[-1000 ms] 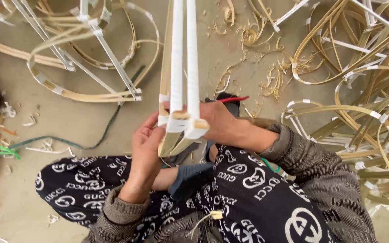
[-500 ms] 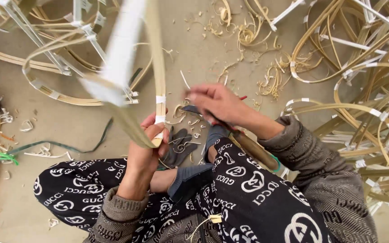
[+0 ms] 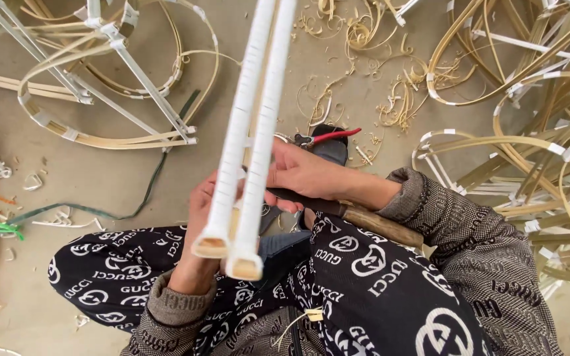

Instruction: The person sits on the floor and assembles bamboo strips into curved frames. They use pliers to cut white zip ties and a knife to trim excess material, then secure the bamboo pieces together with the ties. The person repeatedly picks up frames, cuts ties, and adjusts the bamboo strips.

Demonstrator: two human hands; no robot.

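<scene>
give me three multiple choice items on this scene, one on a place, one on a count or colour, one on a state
1. Where do the red-handled pliers lie?
A. on the floor beyond the right hand
B. on the person's lap
C. hung on a bamboo hoop

2. How many white-wrapped sticks rise toward the camera?
A. one
B. two
C. four

3. What is the right hand doing?
A. lying open on the floor
B. closed around a wooden-handled knife
C. holding the green cord

Answers:
1 A, the pliers rest on the sandy floor just past the knuckles.
2 B, two cut ends show side by side, steadied by the left hand.
3 B, its fingers wrap the wooden-handled knife.
</scene>
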